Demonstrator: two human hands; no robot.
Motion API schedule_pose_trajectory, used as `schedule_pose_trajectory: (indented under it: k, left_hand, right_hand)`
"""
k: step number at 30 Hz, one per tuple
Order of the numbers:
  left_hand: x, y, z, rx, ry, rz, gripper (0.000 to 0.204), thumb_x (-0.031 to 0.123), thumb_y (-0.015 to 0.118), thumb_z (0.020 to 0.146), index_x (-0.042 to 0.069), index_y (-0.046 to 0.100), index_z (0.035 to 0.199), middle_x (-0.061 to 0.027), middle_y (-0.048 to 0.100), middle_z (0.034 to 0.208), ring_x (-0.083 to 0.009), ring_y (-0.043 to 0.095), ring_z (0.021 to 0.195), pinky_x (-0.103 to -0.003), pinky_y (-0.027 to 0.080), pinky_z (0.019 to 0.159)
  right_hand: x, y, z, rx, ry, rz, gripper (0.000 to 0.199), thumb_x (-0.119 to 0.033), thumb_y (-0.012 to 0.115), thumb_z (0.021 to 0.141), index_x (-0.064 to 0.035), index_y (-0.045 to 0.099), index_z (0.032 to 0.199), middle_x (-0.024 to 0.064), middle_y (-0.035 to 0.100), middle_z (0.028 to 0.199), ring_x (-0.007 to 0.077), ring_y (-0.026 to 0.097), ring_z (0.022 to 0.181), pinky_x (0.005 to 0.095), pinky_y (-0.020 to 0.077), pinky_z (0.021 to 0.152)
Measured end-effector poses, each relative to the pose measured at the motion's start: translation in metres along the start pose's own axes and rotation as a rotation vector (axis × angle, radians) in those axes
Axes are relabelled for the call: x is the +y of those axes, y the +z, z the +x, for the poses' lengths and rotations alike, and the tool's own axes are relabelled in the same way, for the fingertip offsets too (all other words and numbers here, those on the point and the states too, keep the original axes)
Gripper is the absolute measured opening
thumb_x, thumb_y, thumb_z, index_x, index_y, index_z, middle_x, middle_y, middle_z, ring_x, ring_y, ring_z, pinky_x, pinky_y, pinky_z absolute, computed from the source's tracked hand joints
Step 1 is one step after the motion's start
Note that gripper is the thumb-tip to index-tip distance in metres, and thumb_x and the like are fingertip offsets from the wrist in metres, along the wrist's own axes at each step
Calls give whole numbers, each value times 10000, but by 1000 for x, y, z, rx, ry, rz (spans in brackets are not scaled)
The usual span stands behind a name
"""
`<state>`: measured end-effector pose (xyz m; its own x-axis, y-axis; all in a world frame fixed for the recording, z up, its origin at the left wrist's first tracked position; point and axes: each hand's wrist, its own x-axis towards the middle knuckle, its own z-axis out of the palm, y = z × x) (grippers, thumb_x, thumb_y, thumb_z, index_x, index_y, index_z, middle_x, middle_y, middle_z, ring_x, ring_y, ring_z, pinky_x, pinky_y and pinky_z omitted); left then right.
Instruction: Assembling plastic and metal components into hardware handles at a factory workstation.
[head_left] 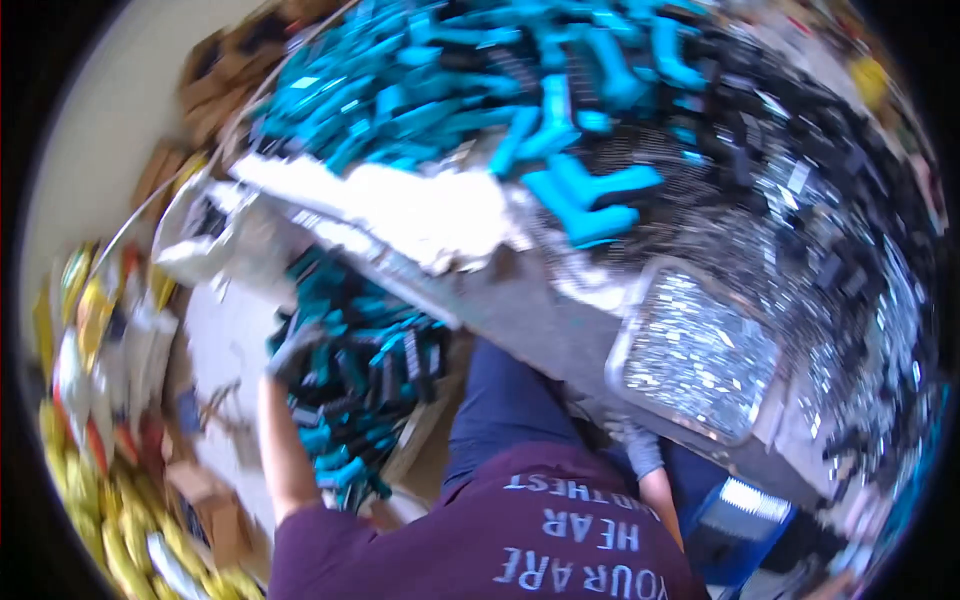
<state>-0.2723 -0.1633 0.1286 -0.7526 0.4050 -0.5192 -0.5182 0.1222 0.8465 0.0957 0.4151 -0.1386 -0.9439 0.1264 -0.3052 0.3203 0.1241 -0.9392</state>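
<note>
My left hand [296, 352], in a grey glove, reaches to the left edge of a box-like heap of teal and black plastic pieces [375, 345] beside the table. Its fingers are smeared by motion, and whether it grips a piece does not show. My right hand [636, 446], also in a grey glove, is low at the table's near edge, below a pale tray [620, 365] full of small shiny metal parts [695, 350]. Blur and the edge hide its fingers. On the table, several teal angled plastic pieces [590, 195] lie in front of a big teal pile [400, 100].
Black pieces [830, 200] and shiny parts cover the table's right side. A white sheet or bag [420, 215] lies along the left part of its edge. Cardboard boxes [215, 80] and yellow bags [120, 520] stand at left. A blue bin [745, 525] stands lower right.
</note>
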Motion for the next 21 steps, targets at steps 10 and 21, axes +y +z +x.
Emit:
schedule_pose_trajectory:
  k: [10,21]
  left_hand:
    - [171,262,28,-326,394,1008,247,226,689,859,39,660,1016,-126,677,998,-244,641,927,-367,494,834]
    - [164,511,243,-339,1027,1801,238,276,574,855,179,653,1057,-121,635,1077,-303,630,962,-397,522,810]
  right_hand:
    - [-338,-73,-46,-530,-185,283,468,-371,489,988,49,611,1158,149,663,1139,257,624,1078,352,458,973]
    - [-333,-100,-100,315,-182,534,624,-555,626,851,49,639,1006,189,675,977,245,672,826,333,529,713]
